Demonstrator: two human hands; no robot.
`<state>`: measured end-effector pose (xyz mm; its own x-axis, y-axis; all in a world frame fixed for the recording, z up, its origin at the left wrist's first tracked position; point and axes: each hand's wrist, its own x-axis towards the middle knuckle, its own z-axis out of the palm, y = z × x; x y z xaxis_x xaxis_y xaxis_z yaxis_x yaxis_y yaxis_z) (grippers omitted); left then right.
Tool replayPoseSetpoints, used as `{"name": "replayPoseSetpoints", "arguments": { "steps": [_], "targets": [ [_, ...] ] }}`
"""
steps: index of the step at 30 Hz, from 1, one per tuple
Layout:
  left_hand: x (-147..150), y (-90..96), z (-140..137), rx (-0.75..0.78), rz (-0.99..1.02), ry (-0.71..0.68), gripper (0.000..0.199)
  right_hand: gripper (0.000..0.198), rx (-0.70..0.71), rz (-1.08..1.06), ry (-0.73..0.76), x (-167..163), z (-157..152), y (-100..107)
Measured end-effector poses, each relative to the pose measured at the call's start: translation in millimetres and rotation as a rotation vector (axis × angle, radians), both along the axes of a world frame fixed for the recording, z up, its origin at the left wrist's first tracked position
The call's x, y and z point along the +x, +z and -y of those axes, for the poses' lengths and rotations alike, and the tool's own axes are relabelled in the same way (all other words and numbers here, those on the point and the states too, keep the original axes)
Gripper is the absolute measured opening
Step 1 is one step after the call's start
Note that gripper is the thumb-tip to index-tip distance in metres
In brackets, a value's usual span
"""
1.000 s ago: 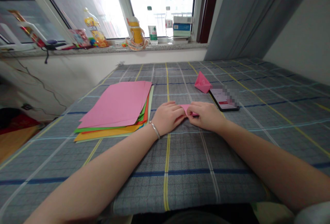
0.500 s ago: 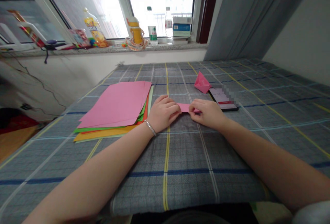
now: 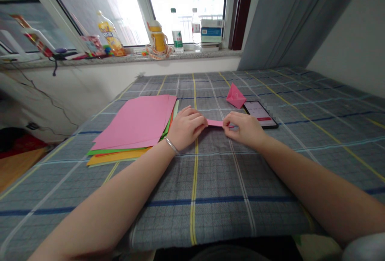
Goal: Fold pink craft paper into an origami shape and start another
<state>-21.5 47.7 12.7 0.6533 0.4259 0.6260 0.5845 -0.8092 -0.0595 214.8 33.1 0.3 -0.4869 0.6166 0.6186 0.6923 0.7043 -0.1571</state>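
Pink strip (image 3: 215, 123): being held just right of frame centre.
Left hand (image 3: 189, 126): strip's left part being pinched in the grip.
Right hand (image 3: 242, 128): right part being pinched likewise.
Paper stack (image 3: 135, 120): being seen left of centre.

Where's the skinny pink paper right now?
In the head view, the skinny pink paper is near the middle, held between the left hand and right hand, left of the phone.

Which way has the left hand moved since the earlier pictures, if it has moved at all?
Yes. The left hand has moved leftward and slightly forward, judged against the paper stack, whose right edge it now partly covers.
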Motion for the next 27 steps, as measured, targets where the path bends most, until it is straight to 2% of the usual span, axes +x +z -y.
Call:
{"name": "replayPoseSetpoints", "arguments": {
  "steps": [10, 19, 22, 27],
  "targets": [
    [-10.3, 1.1, -4.2, 0.011, -0.053, 0.075, 0.02, 0.006, -0.015, 0.005, -0.046, 4.9, -0.7, 3.1],
    [-18.6, -4.0, -10.4, 0.056, 0.087, 0.141, 0.017, 0.003, 0.022, -0.076, -0.104, 12.8, -3.7, 3.4],
    [-13.0, -6.8, -8.0, 0.097, 0.111, 0.11, 0.012, 0.012, 0.108, -0.088, -0.062, 6.9, 0.5, 5.7],
    [5.3, -9.0, 4.5, 0.07, 0.098, -0.038, 0.012, 0.015, 0.181, 0.107, 0.025, -7.9, 10.8, 8.1]
  ]
}}
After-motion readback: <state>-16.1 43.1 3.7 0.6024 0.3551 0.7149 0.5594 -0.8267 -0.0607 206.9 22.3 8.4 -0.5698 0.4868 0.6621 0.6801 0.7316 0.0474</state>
